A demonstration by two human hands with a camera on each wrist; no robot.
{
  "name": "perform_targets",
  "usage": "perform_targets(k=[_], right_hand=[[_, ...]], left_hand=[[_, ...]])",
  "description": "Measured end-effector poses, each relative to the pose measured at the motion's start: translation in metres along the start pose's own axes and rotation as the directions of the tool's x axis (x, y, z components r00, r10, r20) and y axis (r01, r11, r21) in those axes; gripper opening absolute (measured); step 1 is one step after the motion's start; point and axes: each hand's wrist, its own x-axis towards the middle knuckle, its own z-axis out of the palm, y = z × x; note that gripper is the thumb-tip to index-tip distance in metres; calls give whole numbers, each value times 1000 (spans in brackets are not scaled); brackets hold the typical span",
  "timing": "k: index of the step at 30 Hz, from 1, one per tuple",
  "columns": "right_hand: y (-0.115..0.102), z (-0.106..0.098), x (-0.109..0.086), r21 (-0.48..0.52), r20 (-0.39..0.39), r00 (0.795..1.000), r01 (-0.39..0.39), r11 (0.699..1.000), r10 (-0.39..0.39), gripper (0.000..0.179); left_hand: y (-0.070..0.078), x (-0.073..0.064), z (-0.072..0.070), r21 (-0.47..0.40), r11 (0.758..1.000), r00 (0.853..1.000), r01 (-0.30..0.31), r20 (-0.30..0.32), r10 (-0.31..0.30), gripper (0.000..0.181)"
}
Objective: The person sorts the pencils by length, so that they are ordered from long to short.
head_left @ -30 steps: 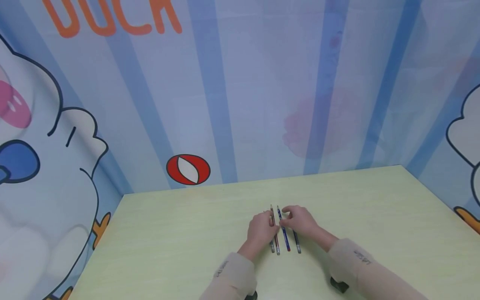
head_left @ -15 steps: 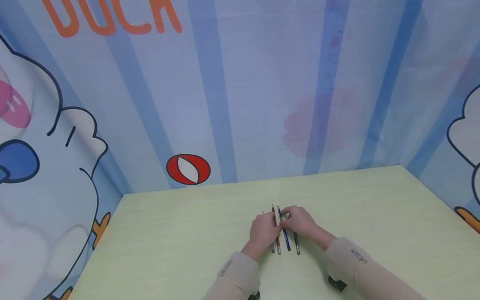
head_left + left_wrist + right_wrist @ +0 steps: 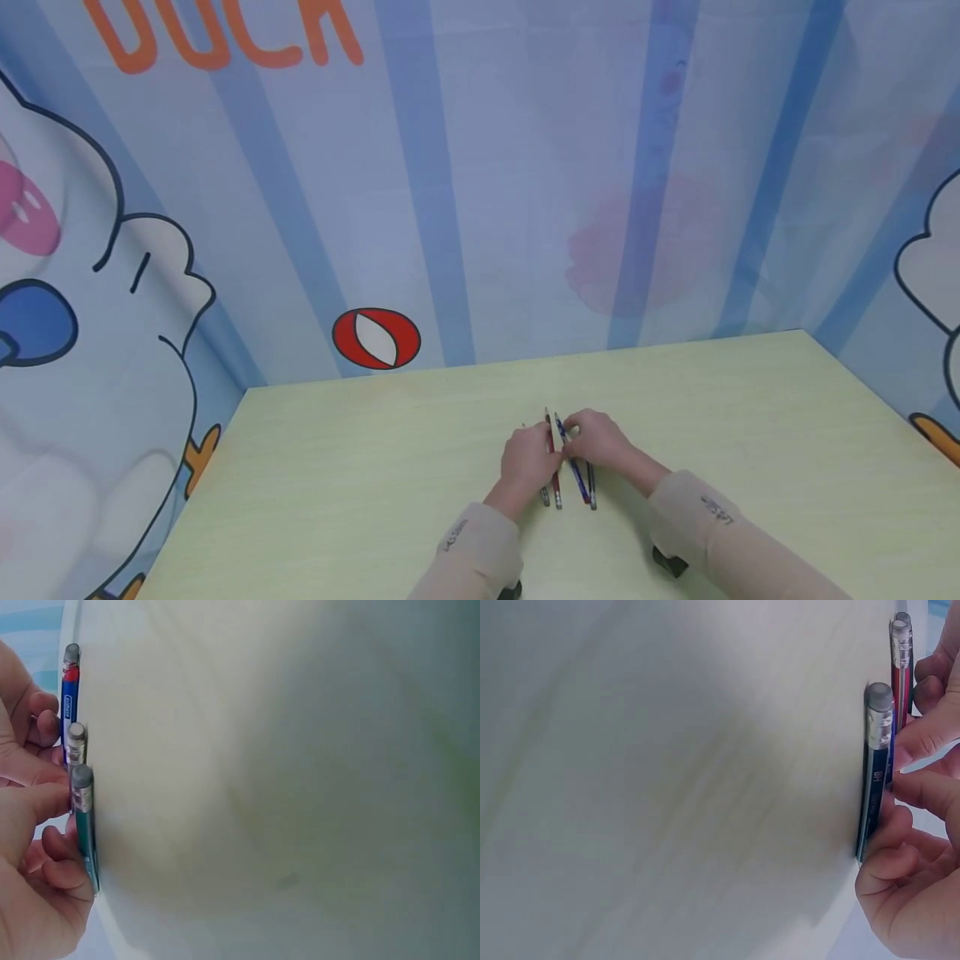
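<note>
Several pencils lie side by side on the table, eraser ends toward me. My left hand (image 3: 529, 458) has its fingers curled about the two left ones, a red pencil (image 3: 556, 490) and a green pencil (image 3: 86, 832), its thumb at the red one. Opposite it, my right hand (image 3: 600, 439) curls over a blue pencil (image 3: 579, 482) and a dark pencil (image 3: 875, 765) marked HB, thumb and forefinger at the blue one. The two thumbs nearly meet between the pairs. In the head view the hands cover the pencils' middles; the blue and dark eraser ends sit close together.
The pale yellow-green table (image 3: 360, 475) reaches back to a blue striped backdrop (image 3: 510, 183) with cartoon prints. Long sleeves (image 3: 468, 546) cover both forearms, with a black wrist device (image 3: 670, 561) under the right one.
The blue pencil's eraser end has swung right while the dark pencil's has shifted slightly left, bringing them together. My left hand has moved a little right with the red pencil.
</note>
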Motion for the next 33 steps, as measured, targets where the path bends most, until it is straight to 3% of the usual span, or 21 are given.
perform_targets(k=[9, 21, 25, 33], right_hand=[[0, 2, 3, -18, -25, 1000, -13, 1000, 12, 37], [-3, -1, -2, 43, -57, 998, -15, 999, 17, 40], [-3, -5, -3, 83, -99, 995, 20, 996, -12, 38], [-4, -12, -5, 228, -132, 991, 36, 973, -6, 37]], left_hand=[[2, 0, -4, -25, 999, 1000, 19, 7, -19, 34], [5, 0, -5, -91, 993, 997, 72, 18, -70, 39], [4, 0, -7, -154, 986, 998, 59, -16, -63, 41], [1, -1, -14, -330, 943, 998, 40, -26, -51, 40]])
